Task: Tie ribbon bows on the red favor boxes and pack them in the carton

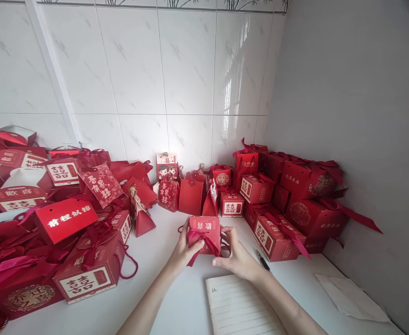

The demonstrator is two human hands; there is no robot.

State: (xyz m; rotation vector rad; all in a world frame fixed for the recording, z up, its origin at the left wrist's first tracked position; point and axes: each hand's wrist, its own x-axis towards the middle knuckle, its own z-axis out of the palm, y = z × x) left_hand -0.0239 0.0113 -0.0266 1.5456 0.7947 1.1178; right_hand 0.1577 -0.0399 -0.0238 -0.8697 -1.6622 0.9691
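A small red gift box (204,231) with a white label and a dark red ribbon bow stands on the white table (176,298), just in front of me. My left hand (183,251) grips its left side, fingers curled round the edge. My right hand (235,253) holds the right side, thumb and fingers pinched at the ribbon near the box's lower front. Both forearms reach in from the bottom of the view.
A large heap of red gift boxes (61,223) fills the left. More ribboned boxes (288,200) are stacked in the right corner, and small red bags (190,190) stand along the tiled wall. A lined notebook (239,307), a pen (263,260) and a folded cloth (351,298) lie nearby.
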